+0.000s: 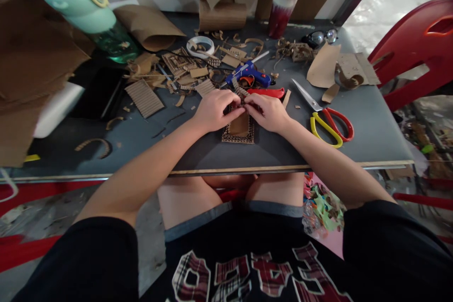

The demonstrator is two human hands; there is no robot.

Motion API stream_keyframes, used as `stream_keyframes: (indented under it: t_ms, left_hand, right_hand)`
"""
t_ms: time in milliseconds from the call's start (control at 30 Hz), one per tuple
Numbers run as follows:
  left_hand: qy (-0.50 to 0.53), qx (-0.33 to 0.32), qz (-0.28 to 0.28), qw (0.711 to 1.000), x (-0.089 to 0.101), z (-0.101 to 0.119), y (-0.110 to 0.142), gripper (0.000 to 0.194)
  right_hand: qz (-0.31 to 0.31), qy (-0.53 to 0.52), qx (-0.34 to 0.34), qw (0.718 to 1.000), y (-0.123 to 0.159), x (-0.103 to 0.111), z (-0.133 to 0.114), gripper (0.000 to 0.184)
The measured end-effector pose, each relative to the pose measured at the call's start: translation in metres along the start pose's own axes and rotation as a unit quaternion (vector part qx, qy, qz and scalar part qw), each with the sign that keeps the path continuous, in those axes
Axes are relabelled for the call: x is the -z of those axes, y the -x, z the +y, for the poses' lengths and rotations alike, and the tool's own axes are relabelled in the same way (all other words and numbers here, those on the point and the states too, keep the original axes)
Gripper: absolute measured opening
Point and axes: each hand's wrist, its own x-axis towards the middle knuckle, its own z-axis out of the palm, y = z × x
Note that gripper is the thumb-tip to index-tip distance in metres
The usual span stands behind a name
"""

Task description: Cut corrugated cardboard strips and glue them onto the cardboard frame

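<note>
Near the table's front edge lies a small rectangular cardboard piece [239, 128] with a border of corrugated edges. My left hand [216, 111] is closed in a pinch over its far end, and my right hand [268, 111] pinches from the other side, the fingertips almost meeting. Between them a corrugated cardboard strip [239, 87] sticks out beyond the fingers; its lower part is hidden by them. Just past my hands is a blue glue gun [249, 73]. A red-handled tool [267, 92] lies right behind my right hand, partly covered.
Scissors [320, 115] with yellow and red handles lie to the right. Cardboard scraps, a white tape roll [200, 47] and rolled cardboard [222, 13] fill the back. A green bottle [92, 19] and a dark flat device [101, 92] are left; a drink cup [287, 0] stands behind.
</note>
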Motion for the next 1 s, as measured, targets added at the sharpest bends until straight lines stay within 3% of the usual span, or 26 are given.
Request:
stream_keyframes:
  t_ms: [167,500,733,1000]
  left_hand:
    - [-0.030,0.008,0.003,1.000,-0.002,0.000,0.001,0.056]
    - [-0.046,-0.028,-0.017,0.998,-0.001,0.000,-0.001,0.042]
    - [-0.013,-0.027,-0.059,0.998,0.002,-0.004,-0.001,0.043]
    - [-0.019,-0.037,-0.057,0.997,0.000,-0.007,-0.001,0.045]
  right_hand:
    - [-0.009,0.016,0.009,1.000,-0.001,-0.002,0.000,0.022]
    - [-0.001,0.003,0.056,0.998,0.000,0.001,0.004,0.024]
    - [-0.021,-0.024,0.068,0.997,0.000,0.003,0.005,0.023]
    - [-0.012,-0.036,0.092,0.995,-0.001,0.008,0.000,0.017]
